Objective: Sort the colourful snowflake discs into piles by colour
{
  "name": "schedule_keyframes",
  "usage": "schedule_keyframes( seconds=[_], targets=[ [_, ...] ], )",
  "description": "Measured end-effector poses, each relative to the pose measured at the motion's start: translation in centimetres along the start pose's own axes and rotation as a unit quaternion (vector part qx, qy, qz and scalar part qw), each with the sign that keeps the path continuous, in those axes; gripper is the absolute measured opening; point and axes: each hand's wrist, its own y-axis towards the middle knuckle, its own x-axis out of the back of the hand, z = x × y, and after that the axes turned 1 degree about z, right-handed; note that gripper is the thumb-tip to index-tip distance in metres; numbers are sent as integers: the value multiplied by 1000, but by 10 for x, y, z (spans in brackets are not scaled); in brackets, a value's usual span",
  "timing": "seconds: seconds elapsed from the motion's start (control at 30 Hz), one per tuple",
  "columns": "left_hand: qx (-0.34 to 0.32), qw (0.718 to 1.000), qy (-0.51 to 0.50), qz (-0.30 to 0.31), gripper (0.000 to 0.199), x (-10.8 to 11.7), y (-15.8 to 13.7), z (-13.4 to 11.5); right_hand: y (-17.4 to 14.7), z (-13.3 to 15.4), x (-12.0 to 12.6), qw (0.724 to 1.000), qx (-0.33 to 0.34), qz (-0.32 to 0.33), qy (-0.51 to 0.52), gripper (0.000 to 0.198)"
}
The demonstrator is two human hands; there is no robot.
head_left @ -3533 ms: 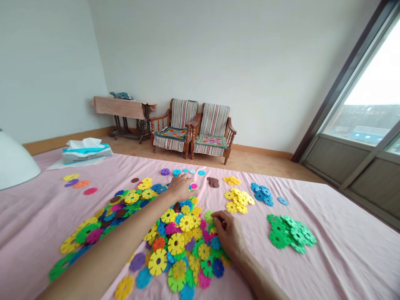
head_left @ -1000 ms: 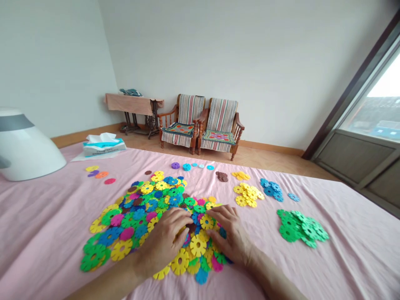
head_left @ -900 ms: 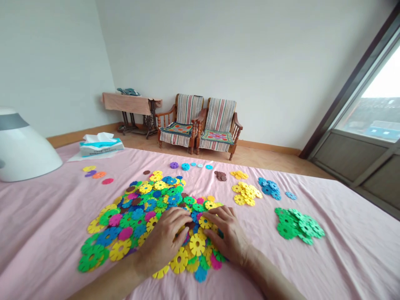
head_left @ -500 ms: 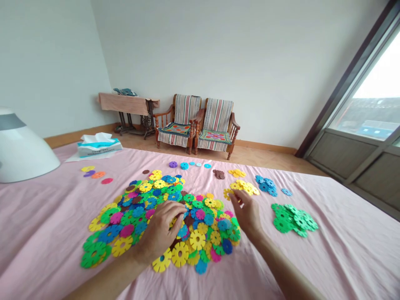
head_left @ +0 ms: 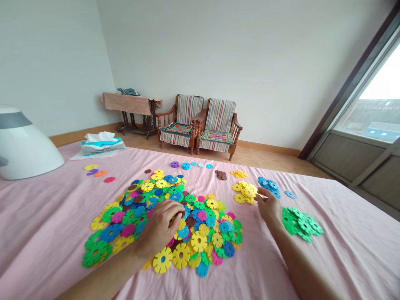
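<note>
A broad heap of flower-shaped plastic discs (head_left: pixel 200 241) in yellow, green, blue, pink and brown lies in front of me. My left hand (head_left: pixel 163 227) rests over its middle, fingers curled in toward the thumb; whatever they hold is hidden. My right hand (head_left: pixel 269 208) is right of the heap, its fingertips at the right edge of a group of yellow discs (head_left: pixel 245 192). Thumb and forefinger look slightly apart, and I make out no disc between them. Close to this hand lie blue discs (head_left: pixel 269 186) behind and green discs (head_left: pixel 303 225) to the right, partly covered by the wrist.
Brown discs (head_left: pixel 221 175) and a smaller yellow cluster (head_left: pixel 239 174) lie farther back. Single discs, one purple (head_left: pixel 175 165), form a row at the far edge. A tissue box (head_left: pixel 103 146) and a white appliance (head_left: pixel 28 146) stand left on the pink cloth (head_left: pixel 250 266).
My right hand has moved right, from the left side of the yellow group to its right edge. A yellow disc by its fingers now lies with that group. My left hand stays almost put.
</note>
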Motion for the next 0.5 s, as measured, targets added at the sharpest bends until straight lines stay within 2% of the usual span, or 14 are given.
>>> schedule_keyframes(
  seconds=[0.07,0.17,0.23,0.33,0.4,0.5],
  targets=[
    [2,1000,-1,3,14,-1,0,1,-8,12,-1,999,27,26,8,36],
    [2,1000,-1,5,14,-1,0,1,-27,37,-6,989,95,109,41,28],
    [2,1000,0,4,14,-1,-1,1,-43,55,-11,966,187,167,59,26],
    [1,1000,3,3,14,-1,-1,1,-63,77,-18,915,334,223,28,33],
    [-1,1000,6,1,14,-1,0,0,-72,85,-21,896,372,241,-19,40],
    [-1,1000,11,-1,14,-1,0,0,-79,89,-25,891,372,252,-71,39]
  ],
)
